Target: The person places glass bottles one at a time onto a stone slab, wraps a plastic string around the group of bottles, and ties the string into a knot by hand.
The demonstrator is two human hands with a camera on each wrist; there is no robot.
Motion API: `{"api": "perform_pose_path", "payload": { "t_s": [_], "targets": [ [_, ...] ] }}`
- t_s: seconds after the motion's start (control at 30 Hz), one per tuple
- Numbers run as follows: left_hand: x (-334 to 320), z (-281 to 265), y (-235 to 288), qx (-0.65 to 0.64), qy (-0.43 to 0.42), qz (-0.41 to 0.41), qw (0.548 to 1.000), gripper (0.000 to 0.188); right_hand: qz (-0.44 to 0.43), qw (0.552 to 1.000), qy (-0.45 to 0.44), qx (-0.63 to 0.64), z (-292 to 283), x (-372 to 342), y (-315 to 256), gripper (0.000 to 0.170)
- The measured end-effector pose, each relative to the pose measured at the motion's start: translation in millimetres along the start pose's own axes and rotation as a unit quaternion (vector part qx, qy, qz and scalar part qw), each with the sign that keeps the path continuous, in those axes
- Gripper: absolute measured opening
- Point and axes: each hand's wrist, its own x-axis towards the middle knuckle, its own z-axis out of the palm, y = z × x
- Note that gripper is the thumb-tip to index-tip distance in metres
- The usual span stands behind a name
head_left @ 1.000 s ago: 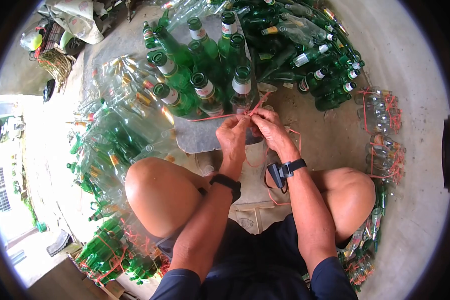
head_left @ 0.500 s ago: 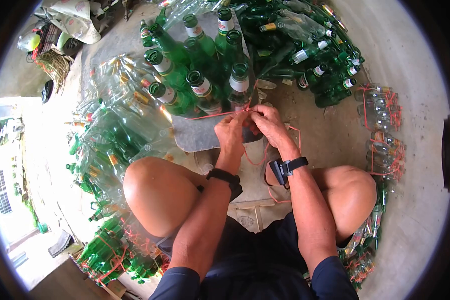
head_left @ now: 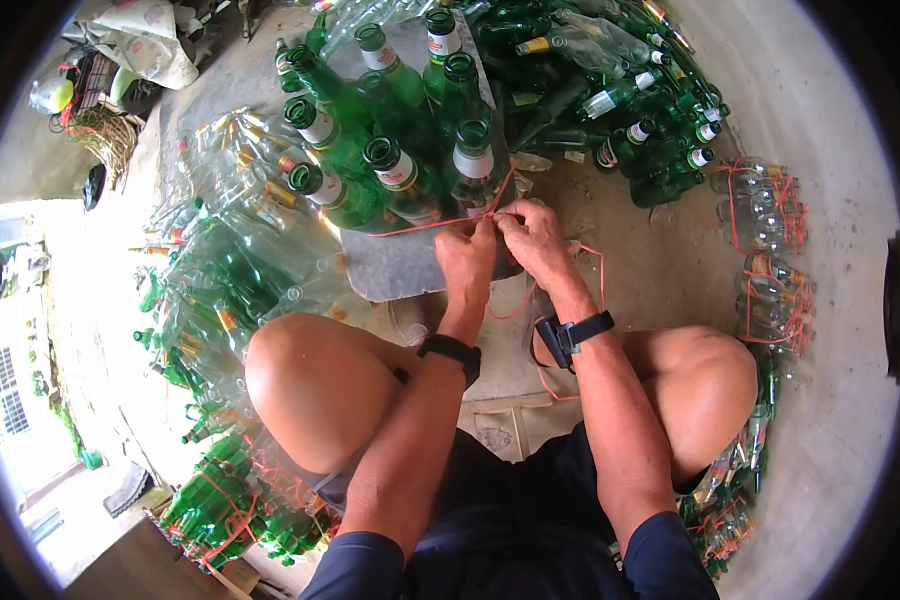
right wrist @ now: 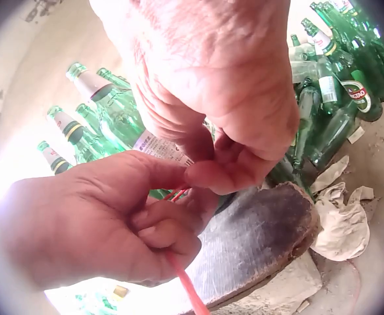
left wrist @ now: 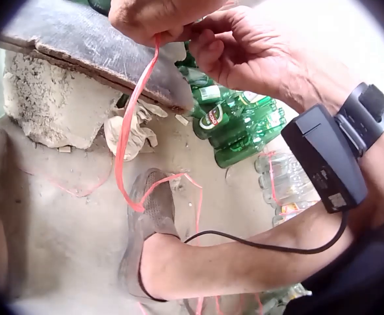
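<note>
Several green glass bottles (head_left: 395, 175) stand upright in a tight group on a dark slab, with pink plastic twine (head_left: 420, 228) round their lower part. At the near corner of the group, my left hand (head_left: 465, 258) grips the twine with curled fingers, and a tail hangs below it in the left wrist view. My right hand (head_left: 538, 240) pinches the twine right beside it, thumb and finger meeting the left fingertips. In the right wrist view the left hand (right wrist: 106, 220) lies below the right hand (right wrist: 211, 85), and the crossing of the strands is partly hidden by the fingers.
The slab (head_left: 395, 275) rests on a pale block (left wrist: 54, 98). Loose green bottles (head_left: 660, 170) lie heaped at the right, clear bottles (head_left: 240, 150) at the left. Tied bundles of clear bottles (head_left: 765, 215) stand by the wall. Loose twine trails over the shoe (left wrist: 156, 203).
The twine end that stuck up to the right by the hands now runs up along the bottles' right side. Both hands stay at the same corner, and the right fingers have shifted slightly.
</note>
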Motion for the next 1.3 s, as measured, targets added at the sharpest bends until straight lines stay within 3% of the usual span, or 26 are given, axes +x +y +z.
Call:
{"api": "perform_pose_path", "payload": {
  "t_s": [0.1,0.23,0.3,0.43,0.5,0.73,0.9,1.0,1.3],
  "targets": [
    [0,5,-4,-0.023,0.027,-0.041,0.999,0.032,-0.064,0.995,0.045,-0.054,4,0,2,0.019],
    [2,10,-5,-0.012,0.063,-0.035,0.997,0.032,-0.094,0.991,0.048,-0.081,5,4,11,0.017],
    [-1,9,-3,-0.079,0.053,-0.057,0.994,0.030,-0.166,0.981,0.063,-0.071,5,5,14,0.016],
    [-3,9,7,-0.142,0.045,-0.068,0.987,0.020,-0.151,0.987,0.031,-0.034,-5,0,7,0.012],
    [-4,7,12,-0.187,0.036,-0.129,0.973,0.019,0.031,0.996,-0.072,0.037,-13,-2,3,0.015],
    [-3,2,25,-0.221,0.011,-0.184,0.958,0.014,0.079,0.979,-0.120,0.145,-14,-3,5,0.021],
    [3,-2,22,-0.262,-0.020,-0.236,0.936,0.017,0.191,0.933,-0.132,0.276,-13,-3,5,0.018],
    [5,-4,24,-0.266,-0.033,-0.250,0.930,0.018,0.193,0.923,-0.130,0.307,-13,-6,5,0.019],
    [7,-7,30,-0.273,-0.045,-0.294,0.915,0.018,0.204,0.922,-0.153,0.290,-16,-1,7,0.010]
  ]
}}
